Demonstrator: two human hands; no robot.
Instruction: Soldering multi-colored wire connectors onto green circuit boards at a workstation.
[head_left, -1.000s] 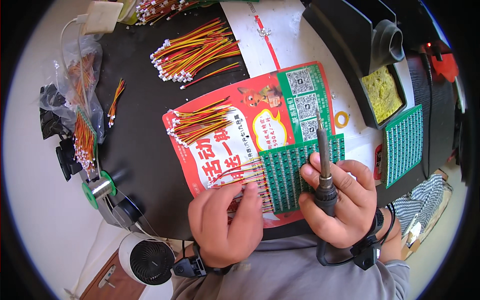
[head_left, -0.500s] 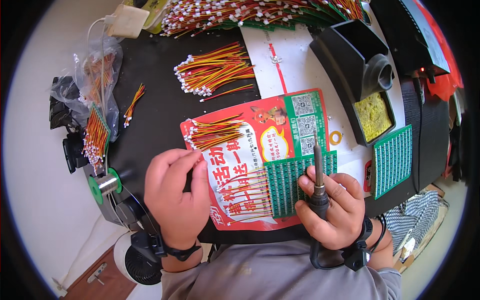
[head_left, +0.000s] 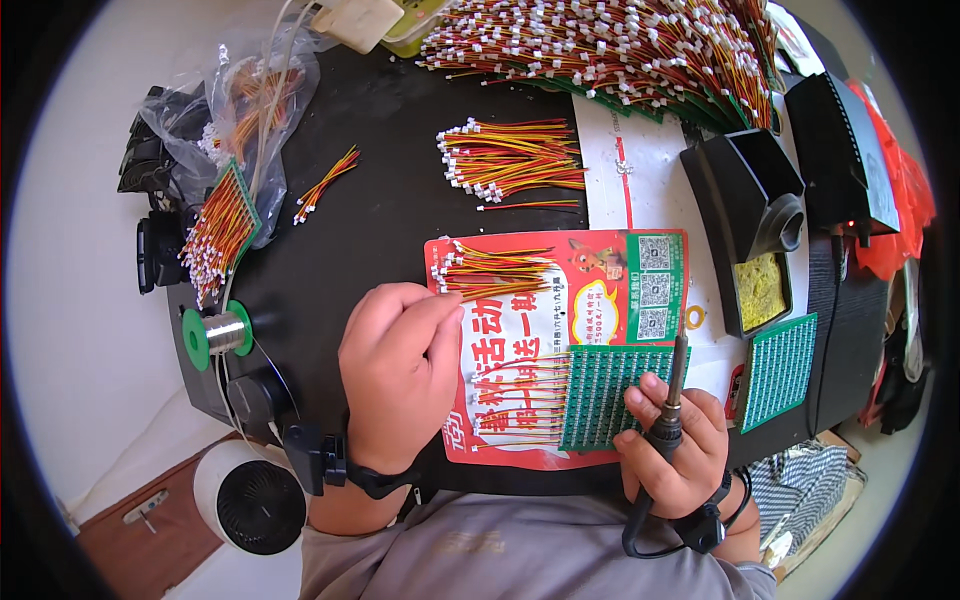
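My right hand (head_left: 680,455) grips a soldering iron (head_left: 669,425) with its tip pointing up and away. The same hand's fingertips rest by the right part of a green circuit board (head_left: 600,395). Several red, black and yellow wires with white plugs extend left from that board across a red and white printed sheet (head_left: 530,458). On the sheet's upper left lies a small bundle of loose wires (head_left: 500,272). My left hand (head_left: 398,375) has thumb and forefinger pinched together at the bundle's near edge. Whatever lies between those fingertips is hidden.
Another wire pile (head_left: 515,160) lies farther back. Many wired boards (head_left: 620,45) are heaped behind it. At right stand a black iron holder (head_left: 745,190) with a yellow sponge (head_left: 760,290) and a second green board (head_left: 778,372). A solder spool (head_left: 222,333) stands at left.
The whole scene has shifted right in the picture. My left finger and thumb have drawn closer together beside the wire bundle. The iron's tip has moved right relative to the board.
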